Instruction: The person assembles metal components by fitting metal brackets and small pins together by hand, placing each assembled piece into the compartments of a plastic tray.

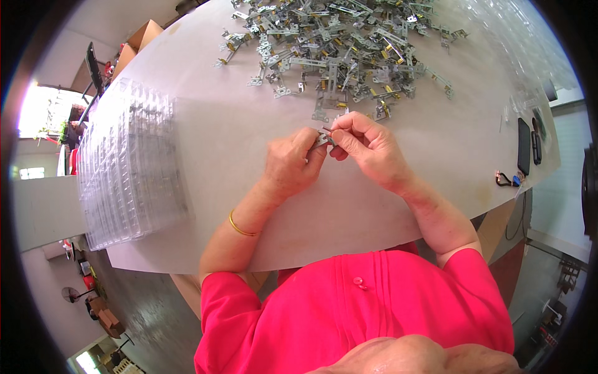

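Observation:
Over the near middle of the table, my left hand (290,159) is closed, its thumb and index finger pinching a small silver metal bracket (322,139). My right hand (372,148) meets it from the right, thumb and fingers pressed together at the bracket's end. A thin dark bit shows at those fingertips, too small to name, and the fingers cover most of what they grip. Just beyond both hands spreads a heap of similar metal brackets (333,71), some with brass-coloured parts; its nearest pieces lie close to my right fingers.
Clear plastic trays (134,168) are stacked on the table's left side. More clear plastic packaging (523,37) lies at the far right. Near the right edge are a dark phone-like slab (524,146) and small black-handled pliers (506,180). The pale table (230,124) curves off toward its edges.

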Demonstrator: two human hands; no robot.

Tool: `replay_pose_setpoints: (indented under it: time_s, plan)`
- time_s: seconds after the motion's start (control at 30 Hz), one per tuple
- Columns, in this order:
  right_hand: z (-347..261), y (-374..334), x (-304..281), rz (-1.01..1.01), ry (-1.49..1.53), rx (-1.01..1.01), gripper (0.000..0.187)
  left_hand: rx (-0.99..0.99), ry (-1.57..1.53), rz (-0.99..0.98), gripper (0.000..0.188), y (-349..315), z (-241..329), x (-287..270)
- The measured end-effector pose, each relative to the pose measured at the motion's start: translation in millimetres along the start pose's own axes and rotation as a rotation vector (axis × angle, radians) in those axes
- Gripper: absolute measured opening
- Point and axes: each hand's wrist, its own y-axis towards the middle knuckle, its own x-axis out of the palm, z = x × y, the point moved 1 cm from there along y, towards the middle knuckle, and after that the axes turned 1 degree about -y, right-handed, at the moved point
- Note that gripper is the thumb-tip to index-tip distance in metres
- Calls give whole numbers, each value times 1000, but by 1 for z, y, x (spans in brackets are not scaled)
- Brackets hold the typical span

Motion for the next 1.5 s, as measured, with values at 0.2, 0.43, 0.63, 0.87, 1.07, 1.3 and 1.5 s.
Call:
replay_pose_setpoints:
  time_s: [0.2,0.43,0.63,0.87,1.07,1.3,1.5]
  plan:
    - [-1,4,-11,118,-27,-86,11,-120,-173,-161,20,10,5,-18]
    - [-2,8,-15,125,-37,-111,9,-482,-713,-405,22,5,-8,-19]
    - [-11,8,-19,350,-592,-642,5,-299,-441,-144,14,5,-1,-12]
    - [-6,-2,-2,221,-537,-324,6,-95,-78,72,10,5,6,-2]
    - [-3,-3,1,198,-574,-314,7,188,199,151,16,5,6,1]
    - [-1,-1,0,162,-569,-396,8,251,302,102,20,6,10,0]
    - [0,2,-2,181,-414,-206,9,160,257,193,11,13,6,-15]
